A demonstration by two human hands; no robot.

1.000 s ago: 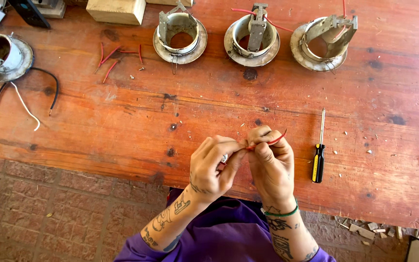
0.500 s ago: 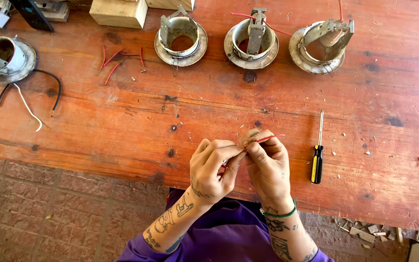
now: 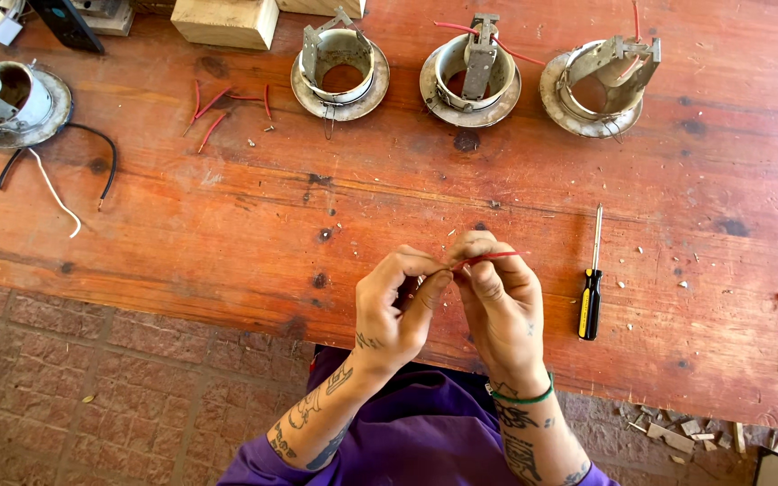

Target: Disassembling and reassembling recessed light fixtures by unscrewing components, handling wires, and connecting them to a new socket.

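1. Two hands meet just over the near edge of the wooden surface [image 3: 227, 243]: the left hand [image 3: 398, 301] and right hand [image 3: 497, 297] have their fingertips pressed together, both pinching a thin red wire [image 3: 488, 257].
2. The wire pokes out to the right from between the fingertips; its left end is buried in the fingers, and whatever else the left hand curls round is too hidden to make out.
3. Just right of the right hand lies a black and yellow screwdriver [image 3: 592, 288], apart from it, shaft pointing away.
4. Open bare wood stretches beyond and to the left of the hands; small chips dot the right part.
5. Further out, red wire scraps [image 3: 218, 108] lie loose, with a black and white cable [image 3: 65, 180] at far left.
6. Along the far edge stand three round metal light housings [image 3: 470, 72] in a row, a fourth housing [image 3: 11, 103] at far left, and a wooden block [image 3: 227, 20] cut off by the frame.
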